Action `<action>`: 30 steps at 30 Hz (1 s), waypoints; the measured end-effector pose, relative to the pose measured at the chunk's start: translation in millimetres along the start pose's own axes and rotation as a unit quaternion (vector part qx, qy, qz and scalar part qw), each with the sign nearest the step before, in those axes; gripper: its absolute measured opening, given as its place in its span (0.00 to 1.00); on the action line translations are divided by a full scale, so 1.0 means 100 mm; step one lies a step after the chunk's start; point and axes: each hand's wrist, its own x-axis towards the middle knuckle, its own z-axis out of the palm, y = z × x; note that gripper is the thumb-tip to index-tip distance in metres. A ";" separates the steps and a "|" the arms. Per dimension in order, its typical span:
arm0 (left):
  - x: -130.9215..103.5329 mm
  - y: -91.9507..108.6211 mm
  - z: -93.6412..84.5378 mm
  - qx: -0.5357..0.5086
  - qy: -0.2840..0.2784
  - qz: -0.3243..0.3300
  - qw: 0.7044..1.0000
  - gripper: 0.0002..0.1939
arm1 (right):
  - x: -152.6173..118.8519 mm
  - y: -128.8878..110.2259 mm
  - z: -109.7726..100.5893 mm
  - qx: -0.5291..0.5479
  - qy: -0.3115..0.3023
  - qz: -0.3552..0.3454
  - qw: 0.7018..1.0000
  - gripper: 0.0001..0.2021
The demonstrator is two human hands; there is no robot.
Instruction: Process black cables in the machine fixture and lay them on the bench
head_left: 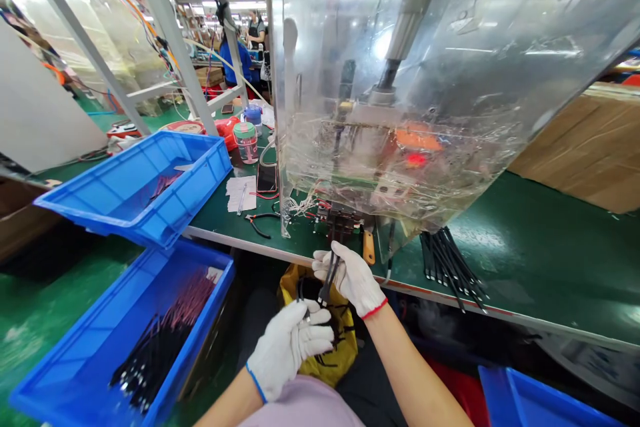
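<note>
Both my hands wear white knitted gloves and meet over the bench's front edge. My right hand [353,277], with a red cuff, is closed around black cables [330,273] whose metal-tipped ends point down. Lower and to its left, my left hand [293,340], with a blue cuff, has curled fingers at a short black cable piece [300,290]. Its grip is partly hidden by its own fingers. Just beyond my right hand sits a dark fixture [343,220] under a machine. More black cables [450,267] lie in a bundle on the bench's right side.
A clear plastic shield [450,33] hangs before the machine. Under my hands is a yellow bag [345,357]. Blue bins [135,223] and cables stand left. Pliers [259,223], a phone [267,178], a jar [246,143] and an orange-handled tool [369,248] lie on the green bench [540,247].
</note>
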 end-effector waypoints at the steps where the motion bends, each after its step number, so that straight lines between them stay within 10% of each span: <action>1: 0.00 -0.01 -0.03 0.001 0.008 0.000 1.000 0.14 | -0.01 0.00 0.01 0.000 0.002 -0.002 1.000 0.20; 24: 0.04 -0.03 -0.18 0.020 0.020 -0.017 0.999 0.14 | 0.16 -0.04 0.01 0.033 0.022 0.010 0.999 0.22; 30: -0.10 -0.01 -0.26 0.056 -0.030 -0.028 0.998 0.13 | 0.00 0.04 -0.19 0.023 -0.074 -0.007 0.997 0.15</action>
